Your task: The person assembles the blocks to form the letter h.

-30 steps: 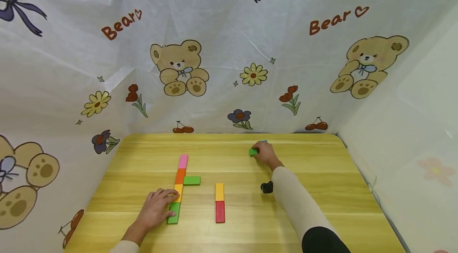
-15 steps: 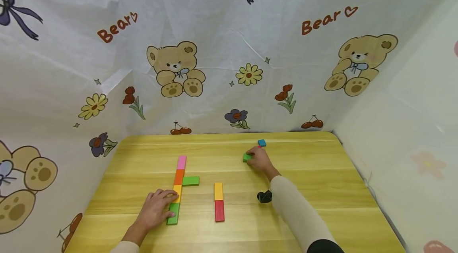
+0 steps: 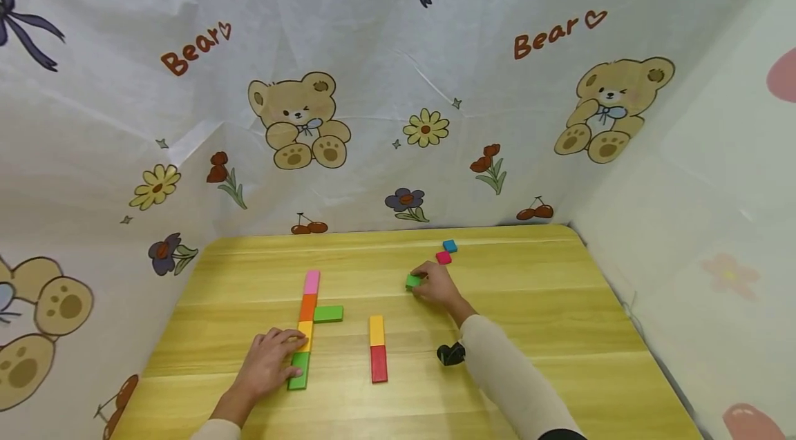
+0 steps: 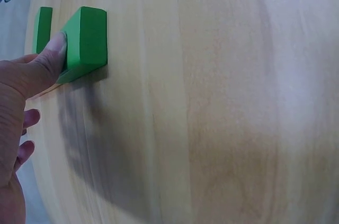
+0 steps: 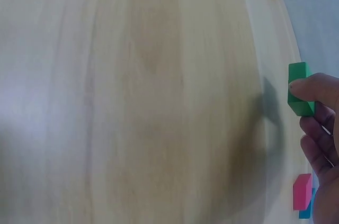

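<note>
A line of blocks runs away from my left hand (image 3: 264,367): green block (image 3: 299,371), yellow block (image 3: 305,335), orange block (image 3: 308,307), pink block (image 3: 312,282). The left thumb rests on the green block's top, as the left wrist view also shows, and its fingertips touch the yellow one. Off to the orange block's right lies a second green block (image 3: 328,314). My right hand (image 3: 440,287) pinches a small green block (image 5: 301,87) between thumb and fingers, above the table judging by the shadow. Behind that hand lie a red-pink block (image 3: 443,257) and a blue block (image 3: 450,246).
Between the hands, a yellow block (image 3: 376,331) and a red block (image 3: 378,364) lie end to end. A black wrist camera (image 3: 450,354) sits beside the right sleeve. The wooden table (image 3: 528,288) meets a bear-patterned cloth (image 3: 367,184) at its back edge.
My right hand has moved left and nearer with the small green block, away from the red-pink and blue blocks, which now show fully. The left hand stays put. The head view shifts slightly.
</note>
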Motion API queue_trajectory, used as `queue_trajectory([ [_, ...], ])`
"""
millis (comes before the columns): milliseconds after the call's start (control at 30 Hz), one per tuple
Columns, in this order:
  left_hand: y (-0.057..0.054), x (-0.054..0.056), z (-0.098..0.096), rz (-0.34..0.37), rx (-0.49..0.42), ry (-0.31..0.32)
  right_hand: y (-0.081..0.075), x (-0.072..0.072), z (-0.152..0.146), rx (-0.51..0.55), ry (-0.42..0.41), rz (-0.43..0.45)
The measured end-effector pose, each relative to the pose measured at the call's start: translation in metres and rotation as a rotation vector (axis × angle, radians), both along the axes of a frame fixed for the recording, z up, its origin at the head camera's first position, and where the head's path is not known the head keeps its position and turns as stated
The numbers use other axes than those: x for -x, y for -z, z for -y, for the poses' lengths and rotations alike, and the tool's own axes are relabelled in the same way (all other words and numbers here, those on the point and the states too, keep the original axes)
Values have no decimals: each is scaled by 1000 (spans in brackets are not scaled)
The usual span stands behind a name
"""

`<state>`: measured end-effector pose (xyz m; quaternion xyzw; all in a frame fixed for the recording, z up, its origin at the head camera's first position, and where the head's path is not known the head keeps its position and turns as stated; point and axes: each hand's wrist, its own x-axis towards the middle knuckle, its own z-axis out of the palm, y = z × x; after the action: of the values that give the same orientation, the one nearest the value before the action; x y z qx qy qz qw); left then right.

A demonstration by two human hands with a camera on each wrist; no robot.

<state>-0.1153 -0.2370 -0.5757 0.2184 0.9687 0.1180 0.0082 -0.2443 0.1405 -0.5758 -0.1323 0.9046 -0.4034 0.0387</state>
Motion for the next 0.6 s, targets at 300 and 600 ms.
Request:
queue_trajectory([
  [300,3,-1,1,20,2,-9,4,-13,15,9,-50,-4],
  [600,0,1,1,12,-12,-8,-3,-23,36,9,-75,14],
])
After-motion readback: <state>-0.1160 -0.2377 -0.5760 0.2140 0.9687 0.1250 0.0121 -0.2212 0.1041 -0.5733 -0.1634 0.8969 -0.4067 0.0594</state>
